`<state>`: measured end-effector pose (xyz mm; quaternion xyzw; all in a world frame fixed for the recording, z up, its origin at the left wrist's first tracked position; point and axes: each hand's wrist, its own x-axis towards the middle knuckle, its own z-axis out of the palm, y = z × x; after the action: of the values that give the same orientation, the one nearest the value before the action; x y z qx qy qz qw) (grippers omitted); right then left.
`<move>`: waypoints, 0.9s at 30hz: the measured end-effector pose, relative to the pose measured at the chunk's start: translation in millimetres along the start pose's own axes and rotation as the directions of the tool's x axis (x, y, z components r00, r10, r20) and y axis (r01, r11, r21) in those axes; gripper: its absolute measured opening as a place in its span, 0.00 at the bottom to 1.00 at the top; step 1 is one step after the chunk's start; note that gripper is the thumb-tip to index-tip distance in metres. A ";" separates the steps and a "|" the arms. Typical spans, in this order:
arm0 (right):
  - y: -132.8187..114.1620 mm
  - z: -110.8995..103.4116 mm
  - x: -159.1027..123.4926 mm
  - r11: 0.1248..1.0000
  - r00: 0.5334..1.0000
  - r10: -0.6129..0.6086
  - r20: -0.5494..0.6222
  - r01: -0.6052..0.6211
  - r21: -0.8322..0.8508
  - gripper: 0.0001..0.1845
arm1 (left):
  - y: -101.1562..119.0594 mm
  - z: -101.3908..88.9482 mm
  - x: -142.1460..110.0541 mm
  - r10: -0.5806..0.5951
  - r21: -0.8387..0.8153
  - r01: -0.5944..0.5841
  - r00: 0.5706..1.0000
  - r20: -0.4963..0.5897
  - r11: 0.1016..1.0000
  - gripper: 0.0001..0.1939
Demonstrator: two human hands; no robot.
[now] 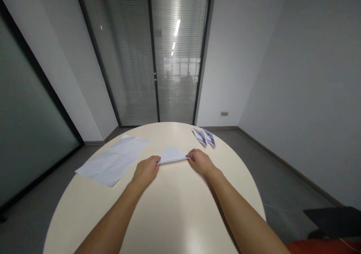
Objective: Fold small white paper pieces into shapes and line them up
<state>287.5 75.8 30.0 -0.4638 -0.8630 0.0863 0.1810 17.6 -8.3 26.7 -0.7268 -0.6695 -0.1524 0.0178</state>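
Note:
A folded sheet of white paper (pixel 172 155), roughly triangular with its point away from me, is stretched between my hands over the round table. My left hand (pixel 146 170) pinches its left corner, fingers closed. At the right corner, my right hand (pixel 200 161) grips the paper between thumb and fingers. The straight folded edge runs between the two hands, facing me. The fingertips are partly hidden behind the paper and the hands.
Larger creased white sheets (pixel 115 160) lie on the left of the cream round table (pixel 169 216). Two small folded papers with dark printing (pixel 204 137) rest near the far right edge. A black object (pixel 335 220) and something red (pixel 318 246) are at lower right, beyond the table.

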 end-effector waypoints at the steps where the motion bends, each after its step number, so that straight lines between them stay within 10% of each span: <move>1: 0.6 0.2 0.1 1.000 1.000 0.003 -0.001 -0.003 0.006 0.13 | 0.0 -0.2 0.1 -0.007 0.000 0.007 1.000 -0.001 1.000 0.15; 27: 7.3 20.8 10.3 0.938 0.945 0.302 -0.127 -0.271 0.216 0.16 | 5.2 2.3 1.5 -0.112 0.067 0.115 0.992 -0.052 0.991 0.15</move>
<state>279.7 88.8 11.0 -0.5703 -0.7561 0.1590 0.2790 23.2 -6.9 25.8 -0.6825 -0.7141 -0.1472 0.0507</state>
